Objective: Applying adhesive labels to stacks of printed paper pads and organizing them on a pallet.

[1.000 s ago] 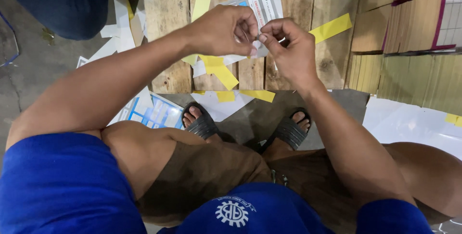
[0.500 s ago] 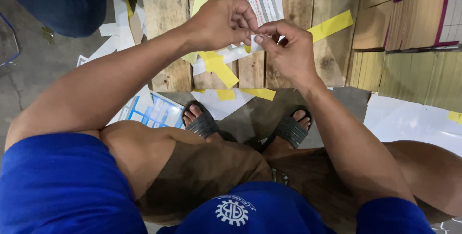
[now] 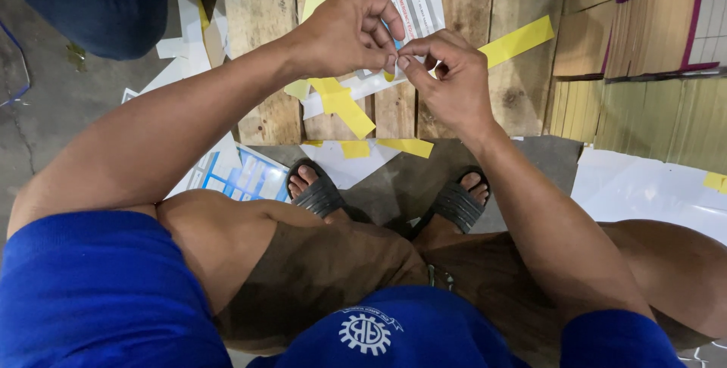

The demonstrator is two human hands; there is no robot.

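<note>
My left hand [image 3: 348, 35] and my right hand [image 3: 447, 80] meet fingertip to fingertip over a wooden pallet [image 3: 265, 12]. Both pinch the same small item between thumb and forefinger; it is too small and too hidden to name, and may be a bit of sticker or backing. Right behind the hands lies a white printed label sheet [image 3: 413, 1]. Yellow paper strips [image 3: 344, 103] are scattered on the planks below my hands, one long strip [image 3: 522, 38] lying to the right.
I squat with sandalled feet [image 3: 318, 194] on grey concrete. White and blue printed sheets [image 3: 242, 175] lie by my left foot, a white sheet [image 3: 644, 186] at right. Stacked wooden boards [image 3: 651, 57] stand at right. Another person's blue clothing [image 3: 91, 4] is top left.
My hands have drawn closer together, and the fingertips now touch. The label sheet that my left hand partly covered shows more behind the hands.
</note>
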